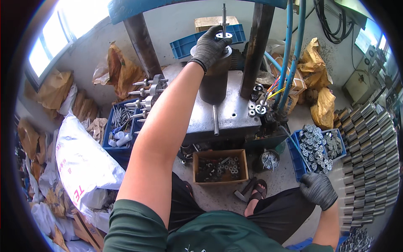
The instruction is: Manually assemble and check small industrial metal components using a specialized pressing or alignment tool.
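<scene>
Left hand (pixel 210 47): fingers grip disc (pixel 228 36) around upright shaft (pixel 224 19)
Right hand (pixel 319 191): fingers curled by lever (pixel 295 148), grip unclear
Progress: one piece seemingly underway; loose discs (pixel 311 145) remain

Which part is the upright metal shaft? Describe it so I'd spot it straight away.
Find the blue overhead beam above two dark columns, with a thick dark cylinder between them. Above that cylinder, at the gloved left hand, a slim silver shaft rises from a holed disc. It stands upright, unlike the shafts lying sideways beyond the left column.
</scene>
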The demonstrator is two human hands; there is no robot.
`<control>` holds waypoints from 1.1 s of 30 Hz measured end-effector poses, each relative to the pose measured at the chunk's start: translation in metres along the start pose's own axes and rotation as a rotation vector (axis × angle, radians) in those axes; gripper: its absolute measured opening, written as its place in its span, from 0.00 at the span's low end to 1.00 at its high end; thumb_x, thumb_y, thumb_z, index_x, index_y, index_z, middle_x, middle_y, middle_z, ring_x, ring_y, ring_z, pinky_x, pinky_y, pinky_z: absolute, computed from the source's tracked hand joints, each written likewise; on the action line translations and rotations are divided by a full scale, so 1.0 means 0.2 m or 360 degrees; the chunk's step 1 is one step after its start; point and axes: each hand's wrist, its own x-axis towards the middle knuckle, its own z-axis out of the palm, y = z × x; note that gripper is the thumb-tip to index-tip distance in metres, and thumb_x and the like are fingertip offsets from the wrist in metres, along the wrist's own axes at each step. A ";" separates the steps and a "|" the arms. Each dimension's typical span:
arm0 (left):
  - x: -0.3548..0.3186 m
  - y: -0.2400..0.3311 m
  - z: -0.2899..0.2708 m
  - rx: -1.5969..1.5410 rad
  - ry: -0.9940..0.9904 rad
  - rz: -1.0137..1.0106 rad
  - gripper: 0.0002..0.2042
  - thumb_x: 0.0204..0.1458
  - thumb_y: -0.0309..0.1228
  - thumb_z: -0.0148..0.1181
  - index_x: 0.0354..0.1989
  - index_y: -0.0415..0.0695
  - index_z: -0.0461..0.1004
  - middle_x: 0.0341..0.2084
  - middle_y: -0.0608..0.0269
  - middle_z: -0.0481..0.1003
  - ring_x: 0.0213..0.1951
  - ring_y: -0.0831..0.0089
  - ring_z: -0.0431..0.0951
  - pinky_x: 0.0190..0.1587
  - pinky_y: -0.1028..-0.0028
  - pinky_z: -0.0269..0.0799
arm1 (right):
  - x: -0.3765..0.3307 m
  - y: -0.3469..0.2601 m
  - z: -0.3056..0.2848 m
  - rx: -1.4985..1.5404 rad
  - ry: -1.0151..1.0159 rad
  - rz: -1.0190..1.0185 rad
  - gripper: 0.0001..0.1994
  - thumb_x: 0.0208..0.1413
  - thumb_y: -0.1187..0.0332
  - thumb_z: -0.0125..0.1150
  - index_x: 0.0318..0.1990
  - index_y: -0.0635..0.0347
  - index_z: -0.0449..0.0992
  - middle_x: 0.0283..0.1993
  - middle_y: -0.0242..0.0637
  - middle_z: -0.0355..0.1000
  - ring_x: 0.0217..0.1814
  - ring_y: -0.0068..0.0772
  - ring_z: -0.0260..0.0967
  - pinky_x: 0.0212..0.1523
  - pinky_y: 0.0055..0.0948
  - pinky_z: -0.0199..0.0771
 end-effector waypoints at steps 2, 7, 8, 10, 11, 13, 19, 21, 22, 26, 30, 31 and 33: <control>0.02 -0.04 0.01 0.0136 0.0069 0.0148 0.30 0.53 0.36 0.74 0.64 0.43 0.70 0.40 0.56 0.84 0.36 0.75 0.83 0.39 0.75 0.80 | -0.01 -0.02 0.02 0.0048 0.0187 0.0007 0.08 0.51 0.66 0.59 0.30 0.61 0.80 0.30 0.50 0.76 0.34 0.55 0.77 0.40 0.49 0.79; -0.03 0.04 0.03 -0.0106 -0.0035 -0.0107 0.29 0.52 0.39 0.74 0.61 0.43 0.73 0.40 0.59 0.83 0.37 0.76 0.82 0.45 0.74 0.80 | -0.01 -0.02 0.01 -0.0029 0.0210 0.0028 0.07 0.51 0.67 0.59 0.29 0.61 0.79 0.28 0.51 0.75 0.33 0.55 0.76 0.38 0.50 0.77; 0.00 -0.01 0.02 -0.0165 -0.0032 -0.0117 0.28 0.53 0.38 0.74 0.60 0.42 0.73 0.38 0.59 0.82 0.34 0.77 0.81 0.41 0.75 0.81 | 0.00 -0.02 0.01 -0.0031 0.0217 0.0007 0.07 0.51 0.67 0.59 0.28 0.61 0.79 0.28 0.51 0.75 0.33 0.56 0.76 0.37 0.50 0.77; 0.02 -0.06 0.02 -0.0229 -0.0038 -0.0133 0.27 0.53 0.36 0.74 0.59 0.41 0.74 0.37 0.60 0.82 0.31 0.79 0.81 0.37 0.76 0.81 | 0.01 -0.02 0.00 -0.0028 0.0207 0.0010 0.07 0.51 0.67 0.59 0.28 0.61 0.79 0.28 0.51 0.75 0.33 0.56 0.76 0.37 0.50 0.77; 0.01 -0.05 0.03 -0.0250 -0.0025 -0.0108 0.25 0.54 0.35 0.74 0.58 0.41 0.74 0.35 0.61 0.82 0.29 0.80 0.80 0.34 0.77 0.80 | 0.01 -0.01 -0.01 -0.0029 0.0200 0.0026 0.07 0.51 0.68 0.59 0.28 0.61 0.79 0.28 0.52 0.75 0.33 0.57 0.76 0.37 0.50 0.77; 0.00 -0.03 0.03 -0.0194 -0.0006 -0.0056 0.23 0.54 0.35 0.73 0.56 0.41 0.75 0.33 0.62 0.82 0.29 0.80 0.79 0.33 0.77 0.79 | 0.02 -0.01 -0.04 -0.0027 0.0171 0.0027 0.07 0.51 0.68 0.58 0.29 0.61 0.79 0.29 0.52 0.76 0.33 0.57 0.76 0.38 0.50 0.77; 0.03 -0.07 0.01 -0.0085 0.0003 0.0020 0.24 0.55 0.37 0.73 0.57 0.41 0.76 0.33 0.63 0.82 0.32 0.80 0.80 0.39 0.76 0.79 | 0.04 0.00 -0.12 0.0066 0.0186 0.0029 0.10 0.52 0.68 0.59 0.37 0.62 0.83 0.32 0.53 0.78 0.36 0.57 0.77 0.41 0.48 0.79; 0.00 -0.04 0.03 -0.0085 -0.0011 -0.0027 0.22 0.55 0.38 0.73 0.55 0.41 0.77 0.34 0.64 0.82 0.33 0.79 0.79 0.40 0.76 0.78 | 0.05 0.00 -0.15 0.0172 0.0283 0.0071 0.12 0.52 0.69 0.60 0.42 0.62 0.84 0.34 0.53 0.79 0.39 0.55 0.78 0.43 0.46 0.80; 0.01 -0.04 0.05 -0.0090 -0.0024 -0.0029 0.22 0.55 0.38 0.73 0.55 0.41 0.77 0.34 0.64 0.82 0.33 0.79 0.79 0.40 0.76 0.78 | 0.05 0.00 -0.15 0.0177 0.0280 0.0084 0.12 0.52 0.69 0.60 0.42 0.62 0.84 0.34 0.53 0.79 0.39 0.55 0.78 0.43 0.46 0.80; 0.02 -0.05 0.04 -0.0048 0.0009 -0.0026 0.22 0.53 0.39 0.74 0.53 0.41 0.79 0.37 0.63 0.82 0.37 0.78 0.79 0.45 0.75 0.78 | 0.04 0.04 -0.10 0.0122 0.0160 0.0033 0.13 0.52 0.69 0.59 0.42 0.62 0.83 0.36 0.53 0.79 0.40 0.56 0.78 0.44 0.46 0.79; 0.03 -0.06 0.02 -0.0058 -0.0019 -0.0022 0.25 0.51 0.44 0.74 0.54 0.43 0.78 0.37 0.58 0.83 0.37 0.74 0.84 0.45 0.73 0.80 | 0.05 0.04 -0.11 0.0214 0.0028 0.0076 0.14 0.52 0.70 0.59 0.44 0.63 0.82 0.39 0.53 0.78 0.40 0.55 0.78 0.45 0.47 0.78; 0.02 -0.06 0.02 -0.0072 -0.0022 -0.0033 0.25 0.51 0.44 0.74 0.54 0.42 0.78 0.37 0.57 0.83 0.36 0.75 0.84 0.44 0.74 0.80 | 0.06 0.04 -0.12 0.0214 0.0025 0.0077 0.14 0.52 0.70 0.59 0.44 0.63 0.82 0.39 0.53 0.78 0.40 0.55 0.78 0.45 0.47 0.78; 0.01 -0.04 0.02 -0.0247 -0.0049 -0.0114 0.24 0.52 0.43 0.74 0.53 0.42 0.79 0.38 0.60 0.83 0.37 0.76 0.82 0.45 0.74 0.79 | 0.09 0.06 -0.17 0.0175 0.0380 0.0006 0.14 0.52 0.73 0.61 0.47 0.63 0.81 0.41 0.52 0.78 0.43 0.53 0.78 0.46 0.45 0.79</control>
